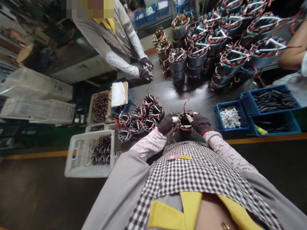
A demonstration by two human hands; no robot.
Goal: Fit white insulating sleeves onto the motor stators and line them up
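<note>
A motor stator (185,127), a dark ring with copper-coloured wire windings and loose red leads, stands on the table close to my apron. My left hand (168,123), in a dark glove with pale fingertips, grips its left rim. On the opposite side my right hand (200,122), gloved alike, holds the right rim with its fingers at the top edge. The exact finger contact is too small to make out. Left of my left hand sits a group of similar small stators (149,124), some with white strips inside.
Tall stacks of larger stators (177,65) fill the far right. Blue bins hold white pieces (230,117) and black sleeves (273,99). White crates (72,159) stand at left. A co-worker's gloved hands (146,70) are across the table; another person's arm (294,48) is at right.
</note>
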